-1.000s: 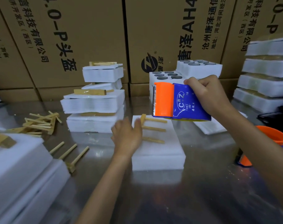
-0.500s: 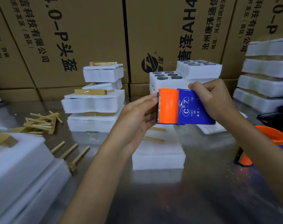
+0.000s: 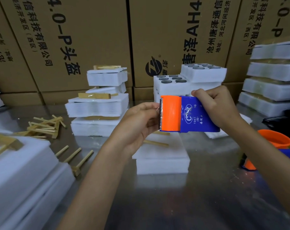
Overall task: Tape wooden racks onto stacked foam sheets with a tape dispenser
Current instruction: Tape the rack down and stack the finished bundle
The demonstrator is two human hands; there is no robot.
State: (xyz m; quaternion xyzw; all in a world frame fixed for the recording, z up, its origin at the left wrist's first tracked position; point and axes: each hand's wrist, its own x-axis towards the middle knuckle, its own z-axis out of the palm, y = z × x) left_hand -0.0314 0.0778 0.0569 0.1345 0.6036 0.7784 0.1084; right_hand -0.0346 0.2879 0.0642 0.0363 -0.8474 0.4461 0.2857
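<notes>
My right hand [image 3: 218, 108] grips a blue and orange tape dispenser [image 3: 187, 114] above the table's middle, its toothed blade facing left. The fingers of my left hand [image 3: 139, 123] curl at the blade and pinch the clear tape end there. Below the dispenser lies a stack of white foam sheets [image 3: 162, 160] with a wooden rack [image 3: 155, 142] on top, mostly hidden by my left hand and the dispenser.
Taped foam stacks [image 3: 97, 110] stand behind on the left and more [image 3: 272, 87] on the right. Foam blocks with round holes [image 3: 187, 80] sit at the back. Loose wooden racks [image 3: 44, 127] lie left, large foam sheets [image 3: 21, 171] near left, a second dispenser [image 3: 272, 143] right. Cardboard boxes [image 3: 91, 39] wall the back.
My left hand left the foam stack, rose to the dispenser's blade and took the tape end. The dispenser came down slightly and moved a little right.
</notes>
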